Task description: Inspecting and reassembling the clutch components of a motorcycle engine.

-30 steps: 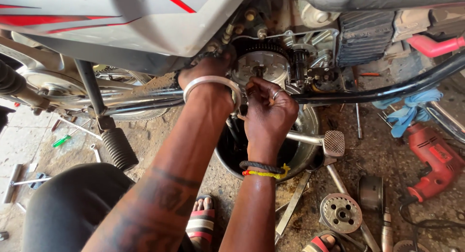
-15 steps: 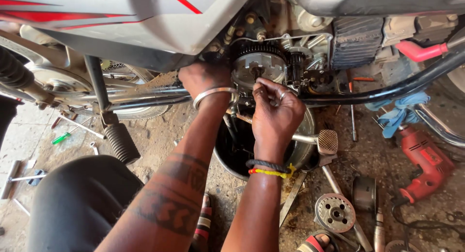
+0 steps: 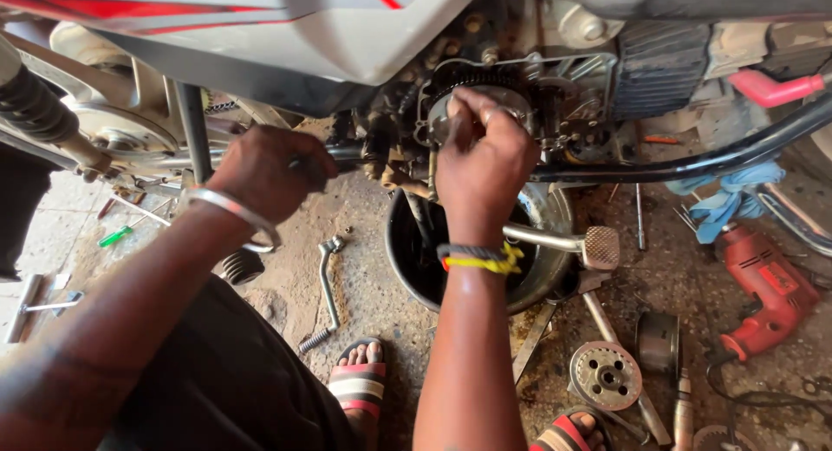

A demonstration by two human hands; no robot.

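I look down at an opened motorcycle engine with the round clutch assembly [image 3: 520, 100] exposed, ringed by a chain. My right hand [image 3: 485, 156] presses against the clutch face, fingers curled and pinching a small part at its centre; the part itself is mostly hidden. My left hand [image 3: 273, 169], with a metal bangle on the wrist, is closed around a dark metal bar [image 3: 342, 152] that runs toward the engine's lower left. The two hands are about a hand's width apart.
A black oil pan [image 3: 546, 282] sits under the engine, with a metal foot pedal [image 3: 598, 247] above it. On the dirt floor lie a bent lever [image 3: 328, 282], a round clutch plate [image 3: 607, 375], a red power drill [image 3: 767, 286], a blue rag [image 3: 724, 204] and a green screwdriver [image 3: 114, 236].
My left hand has left the clutch and moved left to grip the dark bar. My right hand stays on the clutch. The view has shifted closer.
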